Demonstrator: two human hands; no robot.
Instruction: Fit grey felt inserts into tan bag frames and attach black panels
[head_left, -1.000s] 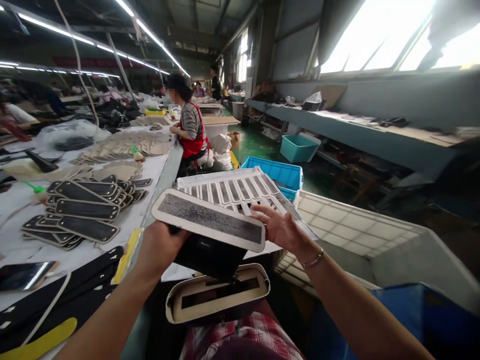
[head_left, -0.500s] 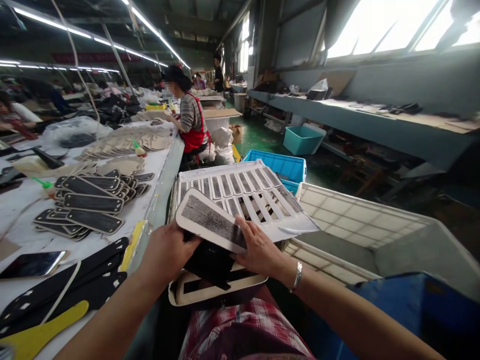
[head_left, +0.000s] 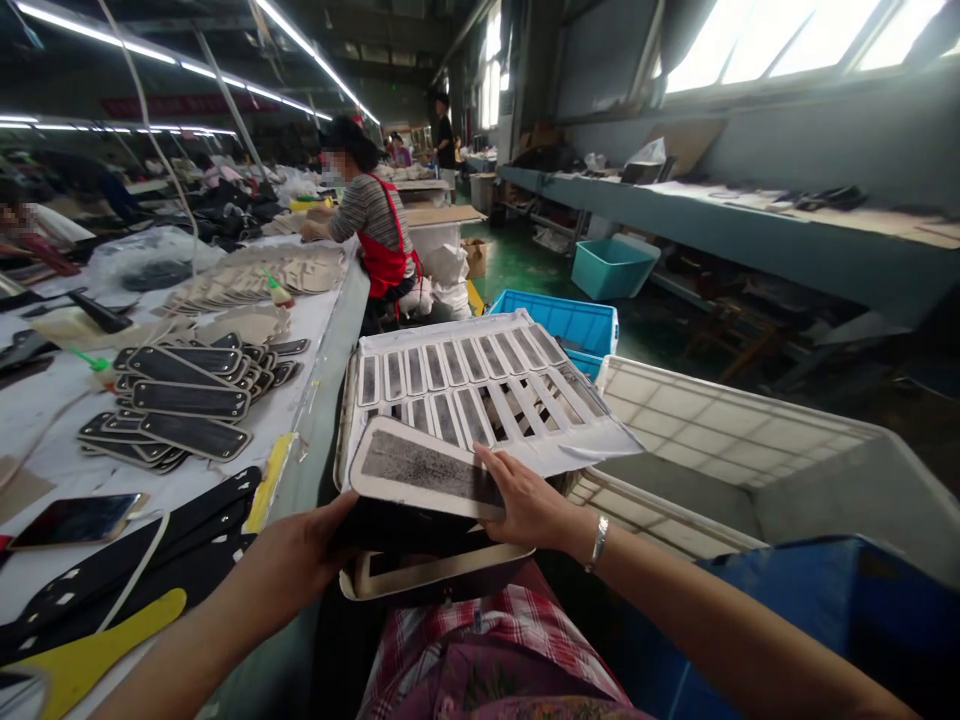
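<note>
My left hand [head_left: 296,555] grips the left end of a dark stack [head_left: 405,535] held over my lap. On top of that stack lies a white-bordered oblong piece with a grey centre [head_left: 427,470]. My right hand [head_left: 525,505] presses down on its right end, fingers curled over the edge. Under both sits a cream frame with a dark slot [head_left: 435,575], resting on my plaid-covered lap. Just beyond is a white sheet [head_left: 480,385] with rows of oblong cut-outs, lying on a crate.
On the table [head_left: 315,320] to the left lie black oblong pieces [head_left: 187,405], black straps [head_left: 127,570], a yellow tool [head_left: 90,660] and a phone [head_left: 75,520]. White crates [head_left: 720,440] and blue bins [head_left: 570,325] stand on the right. A person in a red apron [head_left: 375,240] sits further along the table.
Both hands lowered the grey-centred piece and dark stack from chest height onto the cream frame on my lap. My right hand moved from the piece's edge to pressing on top of it.
</note>
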